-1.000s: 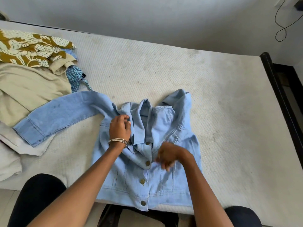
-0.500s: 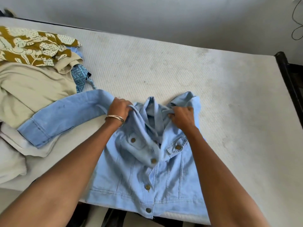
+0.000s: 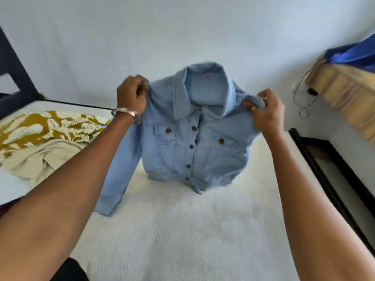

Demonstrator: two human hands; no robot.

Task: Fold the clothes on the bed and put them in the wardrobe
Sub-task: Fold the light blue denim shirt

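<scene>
Above the white mattress (image 3: 182, 230), held up by its shoulders: a light blue denim jacket (image 3: 194, 142), buttoned front facing the camera, collar up, hem touching or just above the bedding. Left hand (image 3: 133, 97), fingers curled tight round the jacket's left-side shoulder, silver bangle (image 3: 126, 113) at the wrist. Right hand (image 3: 265, 110), pinching the other shoulder. One sleeve (image 3: 117, 175) hanging down behind the left forearm, cuff resting on the mattress. At far left on the bed, a mustard patterned cloth (image 3: 46, 126) above a beige garment (image 3: 40, 157), well apart from the jacket. To the right, black bed frame (image 3: 324, 161), dangling black cable (image 3: 304, 92) on the wall, blue fabric (image 3: 353, 53) on a shelf.
</scene>
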